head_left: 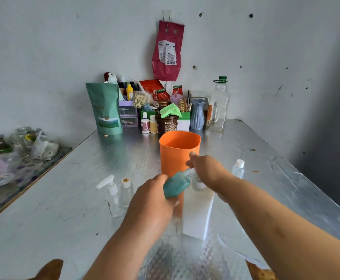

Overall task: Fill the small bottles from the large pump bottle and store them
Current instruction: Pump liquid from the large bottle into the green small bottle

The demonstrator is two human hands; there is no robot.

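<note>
A teal-filled small bottle is gripped, tilted, by the left hand; its neck is pinched by the right hand. It should be steadied upright before capping.

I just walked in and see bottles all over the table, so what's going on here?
A person is working at a metal table. The left hand holds a small teal-filled bottle, tilted, in front of an orange cup. The right hand is at the bottle's neck; whether it is capping it is unclear. A clear pump bottle and a small clear bottle stand to the left, and another capped clear bottle stands to the right.
</note>
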